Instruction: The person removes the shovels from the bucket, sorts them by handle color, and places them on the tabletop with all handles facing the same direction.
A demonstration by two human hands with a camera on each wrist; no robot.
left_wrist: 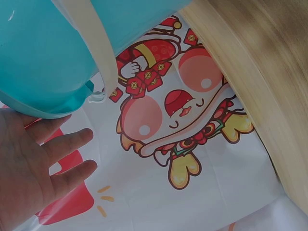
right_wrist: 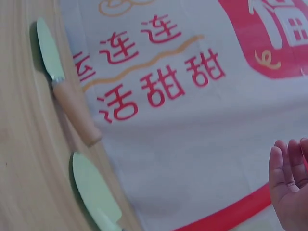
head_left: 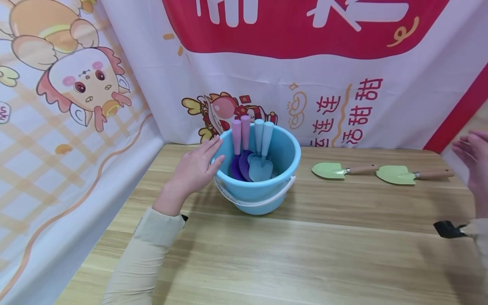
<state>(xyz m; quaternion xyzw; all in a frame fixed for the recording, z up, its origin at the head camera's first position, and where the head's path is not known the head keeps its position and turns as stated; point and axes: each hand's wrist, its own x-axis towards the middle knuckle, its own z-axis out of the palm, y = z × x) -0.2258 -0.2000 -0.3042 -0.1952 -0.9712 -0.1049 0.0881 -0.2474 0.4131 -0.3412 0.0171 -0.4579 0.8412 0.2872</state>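
A light blue bucket (head_left: pixel 259 199) with a white handle (head_left: pixel 267 201) stands on the wooden table. Inside it lean two shovels with pink handles (head_left: pixel 241 133) and purple blades, plus two light blue shovels (head_left: pixel 261 168), handles up. My left hand (head_left: pixel 194 167) is at the bucket's left rim, fingers extended; the left wrist view has its fingers (left_wrist: pixel 67 149) spread beside the rim. Over the table's right end, my right hand (head_left: pixel 474 163) is raised with nothing in it. Nearest to it lies a green-bladed trowel (head_left: pixel 396 174) with a wooden handle; a second green trowel (head_left: pixel 329 170) lies left of that one.
A white printed cloth (head_left: pixel 244 72) with red lettering hangs along the table's back edge. Another patterned cloth (head_left: pixel 68 169) runs down the left side. The wooden table (head_left: pixel 305 262) extends in front of the bucket.
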